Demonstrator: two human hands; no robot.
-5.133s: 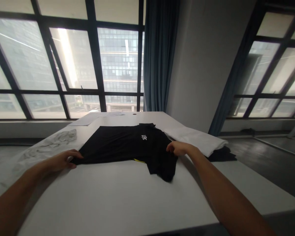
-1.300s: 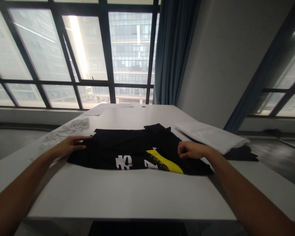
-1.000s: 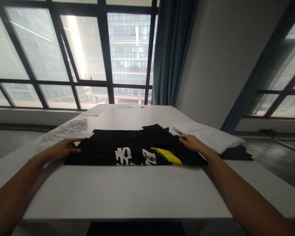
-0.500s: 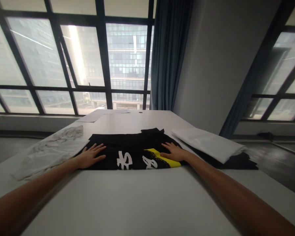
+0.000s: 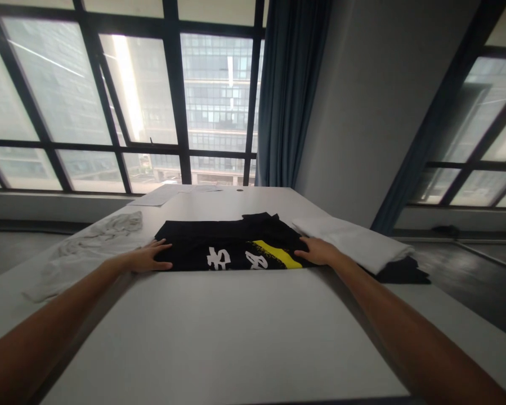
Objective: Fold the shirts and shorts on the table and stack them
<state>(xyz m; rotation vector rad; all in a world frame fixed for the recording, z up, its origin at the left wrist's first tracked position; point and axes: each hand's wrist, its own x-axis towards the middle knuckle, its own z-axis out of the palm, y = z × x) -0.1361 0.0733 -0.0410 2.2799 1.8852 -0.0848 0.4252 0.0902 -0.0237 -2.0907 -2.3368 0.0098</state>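
Across the white worktop (image 5: 219,332), the folded black shirt (image 5: 227,247) (yellow stripe up) lies mid-frame, and both hands have slid from its top to its ends, the left hand (image 5: 145,259) and right hand (image 5: 316,251) flat, fingers spread, gripping nothing.

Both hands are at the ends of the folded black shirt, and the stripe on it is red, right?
Not quite: the stripe is yellow, as the head view shows. The rest holds: the left hand and right hand sit at the ends of the folded black shirt.
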